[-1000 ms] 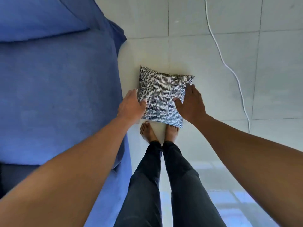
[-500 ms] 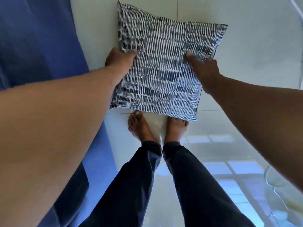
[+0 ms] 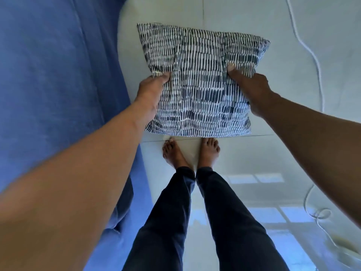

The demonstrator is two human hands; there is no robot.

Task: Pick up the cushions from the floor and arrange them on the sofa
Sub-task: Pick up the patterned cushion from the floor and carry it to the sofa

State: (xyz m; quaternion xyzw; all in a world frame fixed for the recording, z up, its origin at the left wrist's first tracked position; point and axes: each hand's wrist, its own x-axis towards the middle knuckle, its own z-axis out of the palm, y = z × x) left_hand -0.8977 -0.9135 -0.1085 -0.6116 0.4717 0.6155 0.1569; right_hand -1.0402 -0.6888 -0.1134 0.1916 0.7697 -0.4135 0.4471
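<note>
A square cushion (image 3: 201, 79) with a navy-and-white dashed pattern fills the upper middle of the head view, held above the pale tiled floor. My left hand (image 3: 150, 92) grips its left side, thumb on top. My right hand (image 3: 252, 90) grips its right side, thumb pressed into the fabric. The fingers of both hands are hidden under the cushion. The blue sofa (image 3: 54, 85) runs down the whole left side, close beside the cushion.
My bare feet (image 3: 191, 153) and dark trousers stand on the glossy tiled floor (image 3: 293, 153) just below the cushion. A white cable (image 3: 316, 61) snakes along the floor at the right and coils near the lower right corner.
Both hands closed on the cushion's sides and lifted it off the floor toward me. It now looks larger and sits above my feet.
</note>
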